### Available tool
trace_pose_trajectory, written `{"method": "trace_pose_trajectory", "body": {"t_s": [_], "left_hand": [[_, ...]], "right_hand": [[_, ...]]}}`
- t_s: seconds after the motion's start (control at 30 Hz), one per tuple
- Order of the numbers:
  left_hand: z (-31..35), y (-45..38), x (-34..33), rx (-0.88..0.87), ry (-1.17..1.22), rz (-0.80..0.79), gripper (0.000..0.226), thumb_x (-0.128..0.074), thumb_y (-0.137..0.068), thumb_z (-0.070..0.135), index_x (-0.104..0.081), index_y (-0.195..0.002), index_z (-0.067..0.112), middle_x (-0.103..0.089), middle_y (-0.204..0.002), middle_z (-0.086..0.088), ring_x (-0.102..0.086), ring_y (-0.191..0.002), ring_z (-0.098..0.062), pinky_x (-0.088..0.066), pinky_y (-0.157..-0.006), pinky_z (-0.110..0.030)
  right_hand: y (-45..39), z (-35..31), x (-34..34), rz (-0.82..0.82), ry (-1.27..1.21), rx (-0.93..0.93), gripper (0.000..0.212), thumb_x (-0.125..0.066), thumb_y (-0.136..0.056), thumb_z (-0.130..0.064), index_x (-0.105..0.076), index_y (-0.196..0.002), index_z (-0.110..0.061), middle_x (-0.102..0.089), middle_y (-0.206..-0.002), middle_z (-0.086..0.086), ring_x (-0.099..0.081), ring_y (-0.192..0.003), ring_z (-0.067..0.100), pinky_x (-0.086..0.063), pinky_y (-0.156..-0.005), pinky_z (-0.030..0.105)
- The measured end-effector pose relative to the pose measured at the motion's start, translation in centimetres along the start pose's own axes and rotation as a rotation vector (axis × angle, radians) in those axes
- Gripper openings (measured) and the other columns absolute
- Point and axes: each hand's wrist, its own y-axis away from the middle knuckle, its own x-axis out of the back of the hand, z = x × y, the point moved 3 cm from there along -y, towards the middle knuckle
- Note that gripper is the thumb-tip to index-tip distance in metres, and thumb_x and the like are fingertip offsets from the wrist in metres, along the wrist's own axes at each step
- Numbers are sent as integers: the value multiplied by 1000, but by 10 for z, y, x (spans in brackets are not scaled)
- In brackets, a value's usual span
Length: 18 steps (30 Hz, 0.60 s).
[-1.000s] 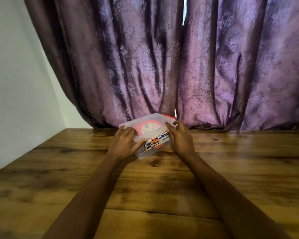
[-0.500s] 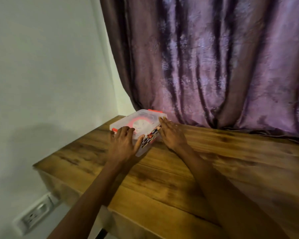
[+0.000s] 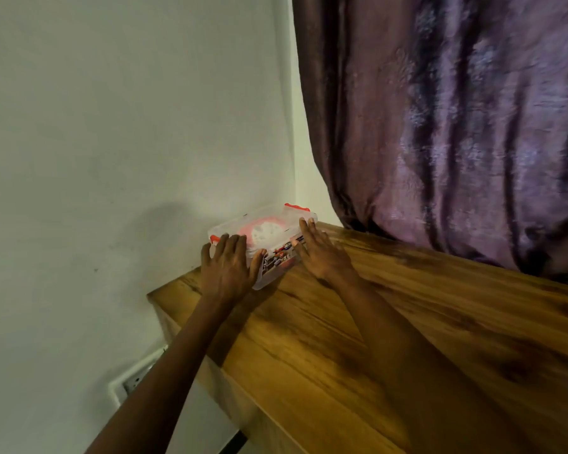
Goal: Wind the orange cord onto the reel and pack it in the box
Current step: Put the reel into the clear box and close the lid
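**Closed plastic box held flat near the corner of the wooden surface**

A clear plastic box [image 3: 263,237] with rounded corners is seen on the wooden surface [image 3: 407,339], close to its far left corner, just beside the white wall [image 3: 112,142]. The lid is on, and orange clips are visible at two of its edges. Through the cloudy lid a round reel [image 3: 265,231] is seen, white in the middle with spoke-like openings, and the orange cord [image 3: 247,231] is wound around it as a ring. A colourful printed label is stuck on the near side of the box; its text is too small to be read.

The left hand [image 3: 227,273] is laid flat over the near left corner of the box, with the fingers spread on the lid and the thumb pressed against the side wall. The right hand [image 3: 318,253] is placed open against the right side of the box, fingers stretched, the tips touching the lid edge. Neither hand is closed around anything.

The surface shows a warm brown grain with dark streaks and a slight shine. Behind it a heavy purple curtain [image 3: 456,126] hangs in deep folds, with a faint woven pattern. A white wall socket [image 3: 135,378] is seen low on the wall.
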Motion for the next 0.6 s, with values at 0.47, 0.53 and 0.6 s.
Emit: {"method": "trace_pose_trajectory", "body": {"t_s": [0.47,0.53,0.6], "left_hand": [[-36,-14,-14,99,43,-31,66,-34,-95,63,-56,-132,13,-59,-137,-8,-54,-128,-28,-44,-98,-54],[-37,-14,-14,104,47,-32,66,-33,-95,63,-56,-133,14,-58,-138,-8,-53,-129,-27,-44,-99,-55],[-36,-14,-15,112,59,-62,66,-33,-96,63,-52,-136,15,-55,-143,-7,-49,-133,-27,-40,-105,-56]], "right_hand": [[-34,-30,-13,-27,-19,30,62,-16,-103,-55,14,-154,-36,13,-165,-5,-4,-152,29,-6,-121,55],[-35,-30,-16,-30,-25,35,63,-17,-103,-54,15,-154,-36,14,-165,-5,-5,-152,29,-7,-120,56],[-38,-29,-14,-61,-22,40,64,-18,-103,-55,16,-154,-36,15,-164,-5,-4,-152,29,-6,-120,56]]}}
